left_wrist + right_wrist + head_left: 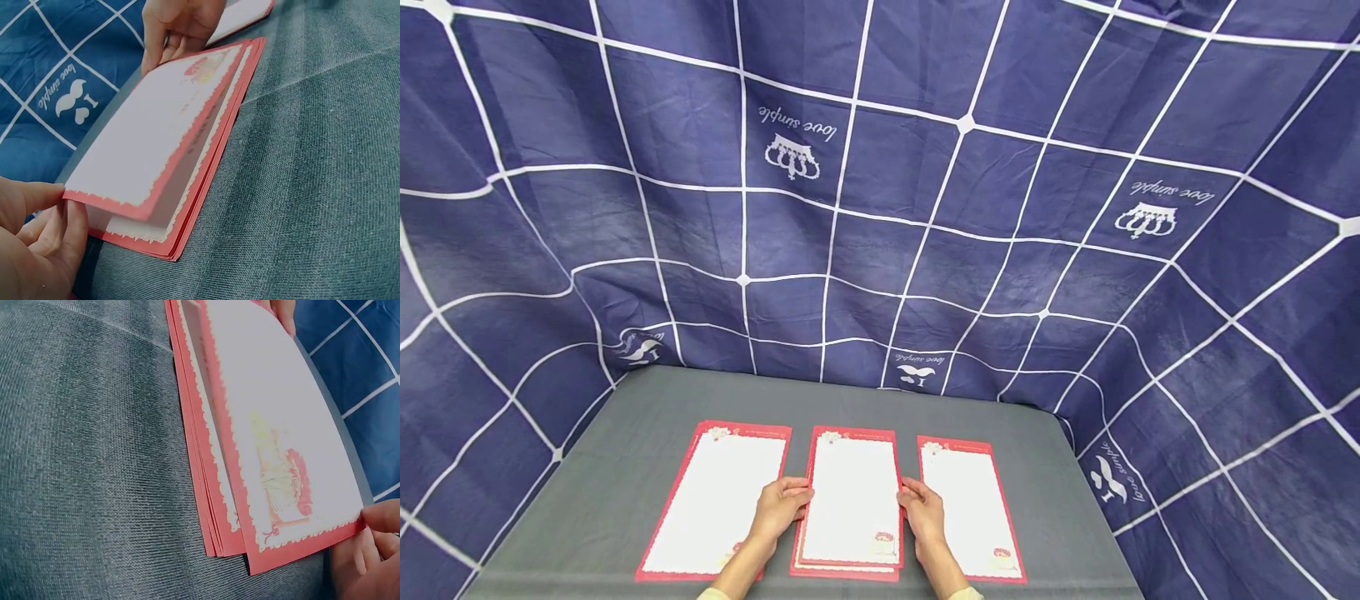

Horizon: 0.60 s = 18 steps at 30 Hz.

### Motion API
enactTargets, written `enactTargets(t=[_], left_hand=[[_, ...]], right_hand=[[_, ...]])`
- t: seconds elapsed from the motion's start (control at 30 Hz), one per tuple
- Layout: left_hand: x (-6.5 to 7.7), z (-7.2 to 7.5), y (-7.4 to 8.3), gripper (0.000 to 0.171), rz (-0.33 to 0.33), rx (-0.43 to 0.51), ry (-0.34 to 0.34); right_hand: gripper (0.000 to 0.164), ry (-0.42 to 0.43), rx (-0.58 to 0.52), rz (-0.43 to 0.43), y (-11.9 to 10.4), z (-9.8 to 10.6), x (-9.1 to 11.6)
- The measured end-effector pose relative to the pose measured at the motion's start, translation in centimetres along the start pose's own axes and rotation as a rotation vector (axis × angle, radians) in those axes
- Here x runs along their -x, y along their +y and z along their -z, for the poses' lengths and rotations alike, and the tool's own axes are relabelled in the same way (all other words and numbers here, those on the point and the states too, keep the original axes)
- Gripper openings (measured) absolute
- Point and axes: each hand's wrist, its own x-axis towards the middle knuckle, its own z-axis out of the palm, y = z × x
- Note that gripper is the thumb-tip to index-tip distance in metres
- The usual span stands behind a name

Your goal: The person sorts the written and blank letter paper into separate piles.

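A red-bordered sheet of paper [850, 492] with a white middle is held by its two long sides, a little above a stack of like sheets [842, 573]. My left hand [780, 506] pinches its left edge between thumb and fingers, as the left wrist view shows with the left hand [44, 231] close up. At the opposite edge my right hand [922, 508] pinches the paper; the right wrist view has that hand [372, 550] at lower right. A gap shows between the held sheet [281, 425] and the stack [209, 506] below.
To the left lies another pile of red-bordered sheets [722, 500], partly under my left forearm. A further such sheet [970, 508] lies to the right. All rest on a grey cloth-covered table [1060, 517]. A blue curtain [880, 250] with white lines encloses the back and sides.
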Motion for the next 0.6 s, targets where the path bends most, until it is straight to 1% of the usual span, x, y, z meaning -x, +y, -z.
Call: enactTargets(t=[0.07,0.17,0.33,0.6], left_hand=[[0.03,0.04,-0.02,0.028,0.007,-0.001,0.003],[0.01,0.11,0.05,0.025,-0.004,-0.01,0.014],[-0.15,0.24,0.24,0.02,-0.025,-0.046,0.042],[-0.3,0.3,0.72,0.015,-0.043,-0.088,0.061]], right_hand=[[0.034,0.006,-0.005,0.004,-0.09,-0.02,0.08],[0.033,0.017,-0.029,0.003,-0.14,-0.03,0.11],[0.034,0.012,-0.061,-0.002,-0.17,0.02,0.12],[0.034,0.01,-0.068,-0.012,0.1,0.13,-0.24]])
